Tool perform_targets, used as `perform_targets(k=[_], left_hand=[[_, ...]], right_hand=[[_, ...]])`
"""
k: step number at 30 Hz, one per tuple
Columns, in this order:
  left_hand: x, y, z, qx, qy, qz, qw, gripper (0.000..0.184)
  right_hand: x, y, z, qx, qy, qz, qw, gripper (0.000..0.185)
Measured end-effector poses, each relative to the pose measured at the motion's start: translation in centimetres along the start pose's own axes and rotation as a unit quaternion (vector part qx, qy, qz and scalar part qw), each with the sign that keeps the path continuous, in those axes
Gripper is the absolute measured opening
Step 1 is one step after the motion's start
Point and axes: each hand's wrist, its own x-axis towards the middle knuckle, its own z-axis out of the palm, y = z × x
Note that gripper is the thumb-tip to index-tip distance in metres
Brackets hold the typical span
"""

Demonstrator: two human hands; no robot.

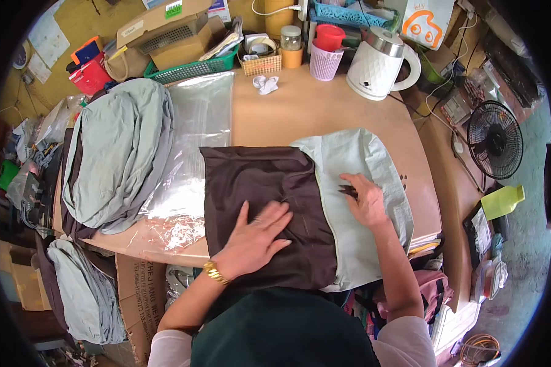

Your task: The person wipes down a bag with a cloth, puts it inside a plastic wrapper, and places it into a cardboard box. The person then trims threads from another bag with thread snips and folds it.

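Note:
A dark brown cloth [263, 183] lies spread at the table's front edge, with a pale grey-green cloth [361, 257] joining it on the right. My left hand [257, 235] rests on the brown part, fingers spread and slightly blurred, holding nothing. Over the pale part is my right hand [367, 199], its fingers closed on a small dark tool [348, 190] that looks like thread snips. Part of the tool is hidden by the fingers.
A pile of grey-green cloth [116, 140] and clear plastic sheets [202, 122] lie on the left of the table [300, 113]. Behind stand baskets [193, 69], a pink cup [326, 63] and a white kettle [374, 67]. A black fan [494, 139] is at the right.

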Motion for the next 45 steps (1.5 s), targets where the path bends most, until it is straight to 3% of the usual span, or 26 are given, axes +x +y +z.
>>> perform_targets(k=[3, 5, 7, 11, 12, 13, 14, 15, 16, 18, 20, 21, 23, 25, 26, 28, 31, 32, 36, 38, 39, 40, 42, 43, 45], left_hand=[[-0.9, -2.6, -3.5, -0.195, 0.089, -0.095, 0.972, 0.037], [0.0, -4.3, -5.1, -0.101, 0.261, -0.151, 0.948, 0.035], [1.4, -7.8, -4.0, 0.108, 0.325, -0.23, 0.911, 0.033], [0.9, -13.9, -2.5, 0.218, 0.233, -0.225, 0.921, 0.031], [0.7, -14.1, -3.8, -0.075, 0.219, -0.267, 0.936, 0.028], [0.6, -14.2, -4.5, -0.363, 0.183, -0.285, 0.868, 0.025], [0.1, -13.9, -3.9, -0.437, 0.235, -0.222, 0.839, 0.021], [-0.2, -12.4, -4.2, -0.438, 0.238, -0.22, 0.839, 0.021], [0.0, -9.8, -4.9, -0.424, 0.25, -0.211, 0.844, 0.02], [0.2, -5.2, -6.0, -0.422, 0.254, -0.211, 0.844, 0.02], [-0.1, -2.9, -5.5, -0.441, 0.248, -0.203, 0.838, 0.018], [-0.5, -2.4, -5.5, -0.433, 0.257, -0.191, 0.843, 0.016], [-1.9, -2.6, -5.6, -0.44, 0.298, -0.194, 0.825, 0.019], [-3.3, -4.2, -6.0, -0.588, 0.421, -0.261, 0.64, 0.023], [-4.3, -5.8, -6.5, -0.571, 0.486, -0.255, 0.61, 0.026], [-6.2, -7.3, -7.1, -0.518, 0.421, -0.265, 0.696, 0.022], [-5.3, -5.9, -7.0, -0.425, 0.232, -0.252, 0.838, 0.038], [-4.6, -4.8, -7.2, -0.393, 0.21, -0.234, 0.864, 0.041], [-1.7, -4.6, -6.0, -0.451, 0.219, -0.156, 0.851, 0.031], [-1.0, -5.9, -4.8, -0.673, 0.292, -0.214, 0.644, 0.023], [-1.7, -8.1, -4.3, -0.675, 0.289, -0.211, 0.645, 0.023], [-3.4, -11.3, -3.8, -0.757, 0.305, -0.063, 0.575, 0.02], [-3.7, -11.7, -4.5, -0.815, 0.306, 0.088, 0.484, 0.021], [-3.7, -9.3, -6.3, -0.724, 0.324, -0.068, 0.605, 0.02], [-2.8, -5.7, -6.6, -0.597, 0.326, -0.223, 0.699, 0.019]], right_hand=[[0.4, 0.2, -0.7, -0.03, -0.03, -0.03, 0.999, 0.045], [0.6, 0.2, -0.9, -0.017, -0.037, -0.022, 0.999, 0.046], [0.7, 0.2, -0.9, -0.003, -0.046, -0.012, 0.999, 0.046], [1.0, 1.2, -1.3, 0.008, -0.018, -0.013, 1.0, 0.042], [1.0, 1.8, -1.4, 0.022, -0.001, 0.002, 1.0, 0.04], [1.0, 2.9, -1.3, 0.019, 0.0, 0.001, 1.0, 0.04], [1.4, 4.1, -1.1, 0.038, 0.001, 0.024, 0.999, 0.037], [1.9, 4.7, -1.1, 0.058, 0.002, 0.045, 0.997, 0.034], [3.3, 1.9, -1.5, 0.054, 0.028, 0.004, 0.998, 0.028], [5.4, -6.6, -0.9, 0.164, 0.051, 0.019, 0.985, 0.029], [5.7, -14.4, -0.1, 0.377, 0.002, 0.049, 0.925, 0.034], [5.7, -15.8, 1.7, 0.309, -0.006, 0.044, 0.95, 0.03], [5.9, -15.3, 4.4, 0.318, -0.064, -0.011, 0.946, 0.02], [6.2, -14.4, 5.1, 0.296, 0.01, 0.024, 0.955, 0.01], [6.3, -13.4, 5.1, 0.384, 0.002, 0.069, 0.921, 0.01], [6.0, -14.0, 3.7, 0.363, -0.015, 0.093, 0.927, 0.012], [5.2, -14.9, 4.3, 0.317, -0.016, 0.075, 0.945, 0.012], [5.1, -15.2, 4.6, 0.301, -0.018, 0.071, 0.951, 0.013], [4.7, -16.6, 4.3, 0.255, -0.032, 0.047, 0.965, 0.014], [4.5, -16.5, 4.3, 0.265, 0.001, 0.041, 0.963, 0.016], [4.4, -16.0, 4.2, 0.262, 0.005, 0.043, 0.964, 0.016], [4.3, -15.2, 4.2, 0.291, -0.001, 0.067, 0.954, 0.017], [4.3, -15.0, 3.3, 0.317, -0.003, 0.101, 0.943, 0.019], [4.3, -14.9, 3.3, 0.316, 0.001, 0.104, 0.943, 0.019], [4.3, -15.1, 3.7, 0.362, 0.006, 0.116, 0.925, 0.018]])
